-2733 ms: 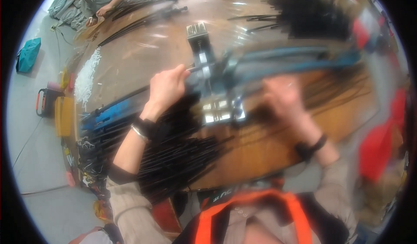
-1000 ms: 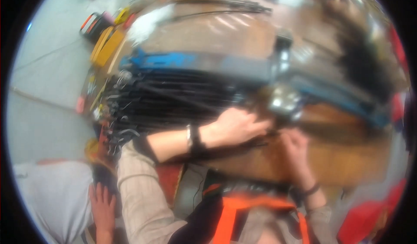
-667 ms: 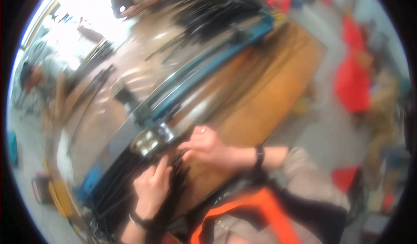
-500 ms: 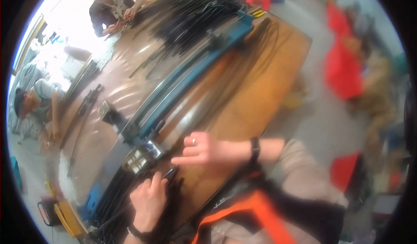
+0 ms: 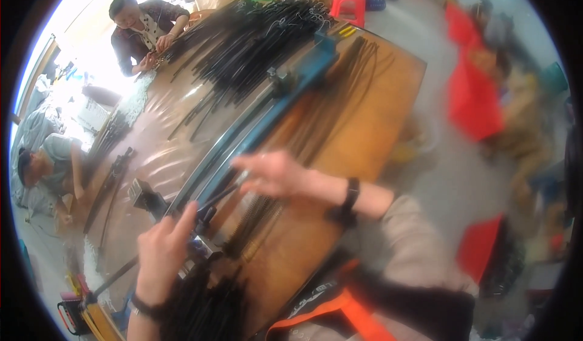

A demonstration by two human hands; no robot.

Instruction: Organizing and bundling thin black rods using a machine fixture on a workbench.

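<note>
A long thin black rod [image 5: 115,276] runs slantwise over the near end of a long blue metal rail fixture [image 5: 243,148]. My left hand [image 5: 163,253] is closed around the rod near the fixture's end block, its index finger stretched along it. At the rod's far end my right hand [image 5: 273,174], smeared by motion, closes its fingers on the tip. A metal clamp block [image 5: 147,199] stands just beyond my left hand. Partly hidden under my left hand is the fixture's near end. Below it lies a bundle of black rods [image 5: 206,304].
Many black rods [image 5: 243,49] are heaped across the far part of the wooden table [image 5: 370,116]. One person [image 5: 143,31] sits at the far side, another [image 5: 51,159] at the left. A red stool [image 5: 348,4] stands behind the table. More thin rods [image 5: 340,86] lie right of the rail.
Both hands have moved up and away from me, over the blue fixture, with the black rod between them. My right hand's fingers now meet the rod's end. The whole view has shifted slightly.
</note>
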